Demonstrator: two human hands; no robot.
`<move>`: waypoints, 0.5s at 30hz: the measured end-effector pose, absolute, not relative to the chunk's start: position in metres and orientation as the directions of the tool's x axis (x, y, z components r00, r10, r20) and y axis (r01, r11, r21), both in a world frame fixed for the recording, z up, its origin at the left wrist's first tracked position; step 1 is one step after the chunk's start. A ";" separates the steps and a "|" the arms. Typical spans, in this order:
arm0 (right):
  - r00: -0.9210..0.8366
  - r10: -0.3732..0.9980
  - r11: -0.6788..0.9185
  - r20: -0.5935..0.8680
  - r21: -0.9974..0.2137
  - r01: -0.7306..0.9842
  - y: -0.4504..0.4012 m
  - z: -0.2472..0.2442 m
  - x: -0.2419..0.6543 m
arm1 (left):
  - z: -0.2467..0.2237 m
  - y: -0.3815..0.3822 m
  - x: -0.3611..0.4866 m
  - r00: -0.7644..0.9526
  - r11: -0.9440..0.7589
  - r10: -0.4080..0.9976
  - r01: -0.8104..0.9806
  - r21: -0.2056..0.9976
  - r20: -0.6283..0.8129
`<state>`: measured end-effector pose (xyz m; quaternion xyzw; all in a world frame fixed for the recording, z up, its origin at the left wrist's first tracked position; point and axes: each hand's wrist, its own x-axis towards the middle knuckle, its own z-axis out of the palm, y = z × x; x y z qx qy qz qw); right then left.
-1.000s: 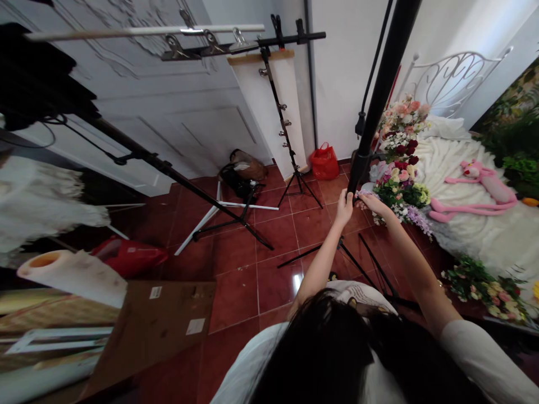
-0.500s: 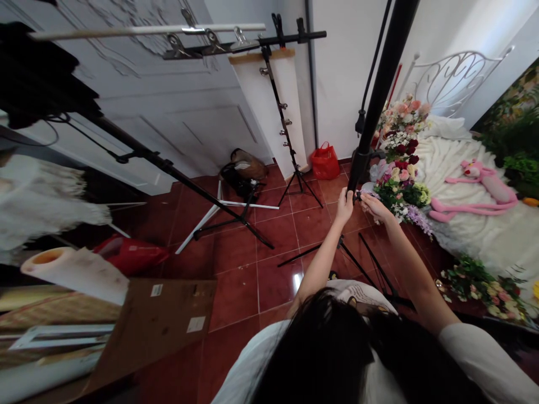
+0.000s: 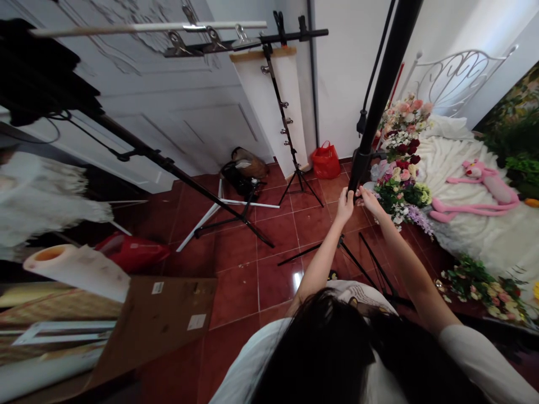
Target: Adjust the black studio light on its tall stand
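A thick black stand pole (image 3: 381, 92) slants down from the top edge of the head view to my hands. My left hand (image 3: 345, 206) is wrapped round its lower part. Close beside it on the right, my right hand (image 3: 367, 201) has its fingers closed at a small knob on the pole's side, which the fingers mostly hide. A black cable (image 3: 376, 67) with a plug hangs along the pole. Below my hands, dark tripod legs (image 3: 357, 261) spread over the red tiled floor (image 3: 275, 275).
Another black stand (image 3: 189, 182) leans across the left. A thin clip-lined stand (image 3: 284, 123) and a red bag (image 3: 325, 161) are ahead. Flowers (image 3: 404, 174) and a pink plush toy (image 3: 497, 188) lie right. A cardboard box (image 3: 168, 314) with rolls is at lower left.
My right hand has shifted slightly left and up, closer to the pole, and its fingers have turned at the knob. My left hand keeps its hold.
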<state>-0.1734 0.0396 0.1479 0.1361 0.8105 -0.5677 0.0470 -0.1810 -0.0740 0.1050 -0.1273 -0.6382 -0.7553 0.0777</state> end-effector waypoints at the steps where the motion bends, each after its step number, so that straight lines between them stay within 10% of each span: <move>1: -0.967 0.187 0.337 -0.172 -0.914 0.227 0.041 0.146 -0.176 | 0.105 -0.074 -0.181 -0.954 -0.170 0.044 0.285 0.943 0.297; 9: -0.973 0.227 0.136 0.051 -0.990 -0.021 0.039 0.158 -0.194 | 0.105 -0.073 -0.180 -0.960 -0.153 0.031 0.269 0.951 0.277; 15: -0.938 -0.055 0.003 0.342 -0.939 -0.343 0.034 0.213 -0.193 | 0.108 -0.073 -0.178 -0.974 -0.130 0.030 0.219 0.967 0.225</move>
